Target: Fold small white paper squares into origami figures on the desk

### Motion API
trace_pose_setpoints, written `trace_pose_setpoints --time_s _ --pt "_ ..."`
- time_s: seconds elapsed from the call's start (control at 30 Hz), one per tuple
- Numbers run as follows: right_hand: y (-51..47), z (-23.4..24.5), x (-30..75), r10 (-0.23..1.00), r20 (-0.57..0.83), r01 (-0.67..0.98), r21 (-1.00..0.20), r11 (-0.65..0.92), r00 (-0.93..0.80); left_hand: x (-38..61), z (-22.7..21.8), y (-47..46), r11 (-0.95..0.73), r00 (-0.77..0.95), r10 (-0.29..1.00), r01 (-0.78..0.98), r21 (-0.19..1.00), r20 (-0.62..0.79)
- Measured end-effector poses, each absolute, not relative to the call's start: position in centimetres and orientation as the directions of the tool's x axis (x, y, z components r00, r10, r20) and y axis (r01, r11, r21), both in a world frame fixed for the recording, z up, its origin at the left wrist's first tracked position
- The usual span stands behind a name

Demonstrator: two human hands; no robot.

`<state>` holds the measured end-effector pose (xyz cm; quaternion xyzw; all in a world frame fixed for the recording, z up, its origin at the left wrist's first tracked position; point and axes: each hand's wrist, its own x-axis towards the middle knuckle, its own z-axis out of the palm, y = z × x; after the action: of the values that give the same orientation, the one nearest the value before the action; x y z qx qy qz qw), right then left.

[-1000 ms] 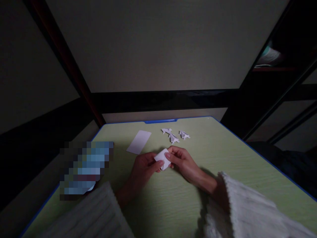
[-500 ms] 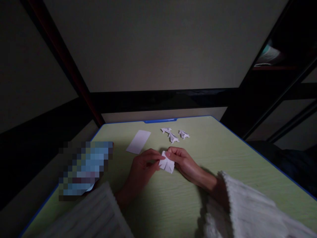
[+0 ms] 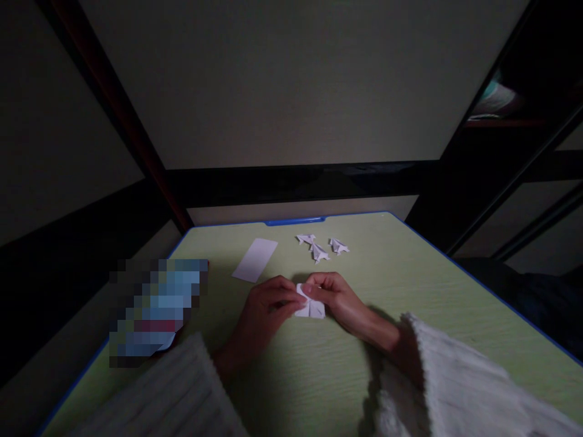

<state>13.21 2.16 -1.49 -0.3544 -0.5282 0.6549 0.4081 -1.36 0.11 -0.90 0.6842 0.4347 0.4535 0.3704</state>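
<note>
While a folded paper [image 3: 317, 310], nearly square, shows a crease running near to far over a pale green table [image 3: 410, 273], the left hand [image 3: 268, 303] pinches its left side and the right hand [image 3: 342, 300] its right, fingers narrowed against it. Beyond the folded paper lie three paper figures [image 3: 319, 252] and, farther left, a plain sheet [image 3: 255, 260]; a dim panel [image 3: 282, 85] rises behind.
</note>
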Motion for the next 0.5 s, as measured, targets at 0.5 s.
trace_pose_setpoints --time_s 0.5 --pt "2.23 -1.14 13.11 0.866 -0.008 -0.003 -1.0 -0.012 -0.5 -1.3 -1.02 0.49 -0.027 0.014 1.0 0.032 0.999 0.027"
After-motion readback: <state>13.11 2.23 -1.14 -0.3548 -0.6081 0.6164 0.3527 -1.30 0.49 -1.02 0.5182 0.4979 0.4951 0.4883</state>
